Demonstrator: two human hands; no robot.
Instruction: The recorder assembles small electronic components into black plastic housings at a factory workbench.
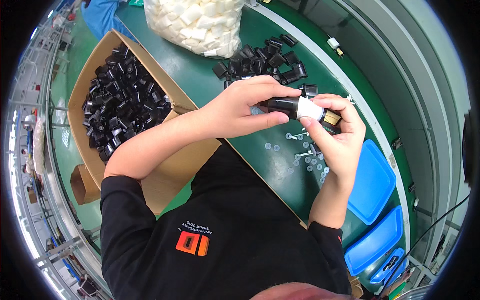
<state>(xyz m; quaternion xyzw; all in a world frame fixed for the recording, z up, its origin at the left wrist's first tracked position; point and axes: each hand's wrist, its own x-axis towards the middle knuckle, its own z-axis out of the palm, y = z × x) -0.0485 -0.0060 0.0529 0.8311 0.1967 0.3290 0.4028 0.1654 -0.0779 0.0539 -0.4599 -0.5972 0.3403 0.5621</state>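
Both my hands hold one short cylindrical piece point(309, 108) over the green table, lying roughly level. It has a black section at the left, a white middle and a gold-coloured part at the right end. My left hand point(242, 107) grips the black section between thumb and fingers. Around the white middle and the gold end, my right hand point(341, 135) closes with thumb and fingertips. Just below the piece lie several small translucent washers point(268, 146) and some thin white pins point(301, 135). A loose black part point(309, 90) sits right behind my hands.
A pile of black plastic parts point(260, 61) lies farther back, beside a clear bag of white foam-like blocks point(197, 25). At the left, an open cardboard box point(172, 155) holds many black parts point(122, 95). Blue trays point(372, 185) line the table's right side.
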